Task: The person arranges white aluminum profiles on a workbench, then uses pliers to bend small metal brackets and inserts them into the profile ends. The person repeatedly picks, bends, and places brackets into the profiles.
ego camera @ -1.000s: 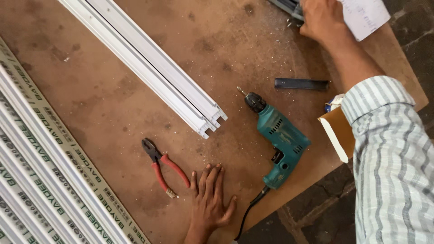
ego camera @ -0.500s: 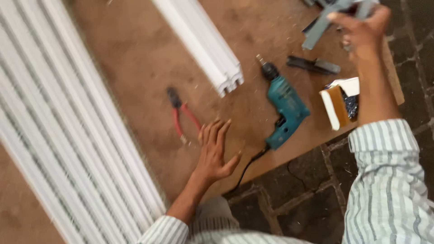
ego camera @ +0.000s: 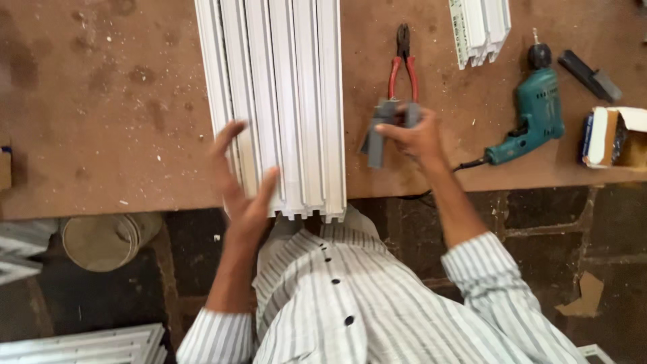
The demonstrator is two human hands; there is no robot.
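Note:
My right hand [ego camera: 419,139] holds a grey L-shaped corner bracket [ego camera: 381,130] just above the brown workbench, beside red-handled pliers [ego camera: 403,66]. My left hand [ego camera: 242,180] is open, its fingers spread over the near end of a stack of long white plastic profiles [ego camera: 283,94] that runs away from me and slightly overhangs the bench edge. The left hand is blurred, and I cannot tell if it touches the profiles.
A teal electric drill [ego camera: 536,111] lies right of the pliers, its cord running to the bench edge. A second short white profile [ego camera: 480,28], a dark grey piece [ego camera: 590,74] and an open cardboard box [ego camera: 610,137] sit at the right. A round tub [ego camera: 108,239] stands on the floor.
The view swung so the long white profiles now lie in front of me. My right hand came down from the far right with the grey bracket. My left hand moved onto the profiles' end.

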